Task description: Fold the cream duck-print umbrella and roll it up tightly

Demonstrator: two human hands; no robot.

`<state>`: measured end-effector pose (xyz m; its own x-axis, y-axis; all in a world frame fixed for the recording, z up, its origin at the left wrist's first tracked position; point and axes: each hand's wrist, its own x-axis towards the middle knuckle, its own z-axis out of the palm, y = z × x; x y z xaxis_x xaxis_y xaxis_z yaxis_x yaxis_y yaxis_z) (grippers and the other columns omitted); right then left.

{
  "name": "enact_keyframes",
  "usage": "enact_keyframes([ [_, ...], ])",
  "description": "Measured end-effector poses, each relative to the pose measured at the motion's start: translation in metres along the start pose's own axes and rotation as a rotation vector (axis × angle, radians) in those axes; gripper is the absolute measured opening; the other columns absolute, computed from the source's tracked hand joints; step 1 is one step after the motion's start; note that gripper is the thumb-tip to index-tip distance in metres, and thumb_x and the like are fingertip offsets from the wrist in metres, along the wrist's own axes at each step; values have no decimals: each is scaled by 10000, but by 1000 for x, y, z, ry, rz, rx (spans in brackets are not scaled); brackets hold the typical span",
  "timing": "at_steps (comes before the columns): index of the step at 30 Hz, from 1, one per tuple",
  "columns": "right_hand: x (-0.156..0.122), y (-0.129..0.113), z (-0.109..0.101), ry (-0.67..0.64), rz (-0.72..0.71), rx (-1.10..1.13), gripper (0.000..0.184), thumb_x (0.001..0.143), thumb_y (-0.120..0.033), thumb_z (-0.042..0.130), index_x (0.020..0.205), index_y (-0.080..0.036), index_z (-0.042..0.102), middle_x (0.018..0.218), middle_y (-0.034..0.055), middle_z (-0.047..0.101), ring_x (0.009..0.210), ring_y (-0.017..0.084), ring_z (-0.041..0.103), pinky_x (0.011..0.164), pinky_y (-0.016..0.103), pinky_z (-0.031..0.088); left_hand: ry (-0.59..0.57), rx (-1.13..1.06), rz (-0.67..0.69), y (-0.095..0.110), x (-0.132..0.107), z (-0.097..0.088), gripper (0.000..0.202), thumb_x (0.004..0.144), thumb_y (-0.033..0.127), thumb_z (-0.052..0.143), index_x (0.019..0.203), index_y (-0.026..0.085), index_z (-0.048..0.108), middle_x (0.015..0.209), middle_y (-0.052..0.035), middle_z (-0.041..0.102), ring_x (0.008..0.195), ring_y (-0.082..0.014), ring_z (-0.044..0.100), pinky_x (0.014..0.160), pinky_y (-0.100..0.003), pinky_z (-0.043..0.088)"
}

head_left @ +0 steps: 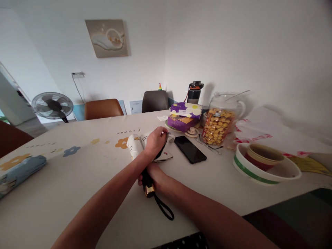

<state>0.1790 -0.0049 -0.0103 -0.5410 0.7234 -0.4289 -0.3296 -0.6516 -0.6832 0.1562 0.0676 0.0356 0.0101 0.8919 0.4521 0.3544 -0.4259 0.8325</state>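
A folding umbrella (134, 145) with a white, dark-patterned canopy lies over the table, its black handle towards me. The handle ends in a gold band (149, 191) and a black wrist loop (166, 209). My right hand (155, 174) is wrapped round the handle, partly hidden under my left forearm. Crossing above it, my left hand (156, 141) pinches a dark-edged part of the canopy fabric at the right side. A loose flap (166, 155) of the canopy spreads on the table beneath that hand. Just to the right lies a black phone (190, 149).
Right of the phone are glasses (211, 148), a snack-filled jar (219, 126), purple packs (184, 119) and a dark bottle (194, 92). A white bowl (240, 166) holds a paper cup (264, 155). A blue folded umbrella (24, 173) lies at left. Chairs (103, 109) stand behind the table.
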Motion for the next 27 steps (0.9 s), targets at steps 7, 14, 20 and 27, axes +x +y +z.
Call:
enact_keyframes([
  [7, -6, -5, -1, -30, -36, 0, 289, 872, -351, 474, 680, -136, 475, 549, -21, 484, 354, 57, 414, 331, 184, 372, 180, -39, 140, 11, -6, -47, 178, 789, 141, 476, 892, 239, 584, 1003, -14, 624, 906, -159, 561, 827, -264, 427],
  [14, -8, -7, 0, 9, -66, -74, 227, 839, -299, 537, 688, -143, 473, 543, -36, 468, 347, 63, 413, 303, 192, 370, 232, 174, 121, -2, -32, -121, 136, 790, 175, 493, 908, 230, 535, 961, 6, 629, 634, -96, 583, 668, -233, 478],
  [20, -14, -11, -5, -38, -71, -58, 244, 798, -349, 580, 712, -150, 470, 558, -33, 470, 365, 64, 422, 307, 187, 370, 228, 278, 123, -33, -75, -160, 110, 816, 240, 479, 909, 209, 528, 978, -24, 610, 701, -120, 622, 639, -246, 517],
  [27, -18, -11, -3, -11, -70, -144, 453, 804, -579, 504, 669, -150, 451, 564, -15, 484, 356, 66, 425, 290, 196, 369, 23, 458, 248, -65, -124, -188, 110, 848, 236, 441, 878, 199, 540, 1008, -62, 610, 856, -148, 615, 742, -281, 519],
])
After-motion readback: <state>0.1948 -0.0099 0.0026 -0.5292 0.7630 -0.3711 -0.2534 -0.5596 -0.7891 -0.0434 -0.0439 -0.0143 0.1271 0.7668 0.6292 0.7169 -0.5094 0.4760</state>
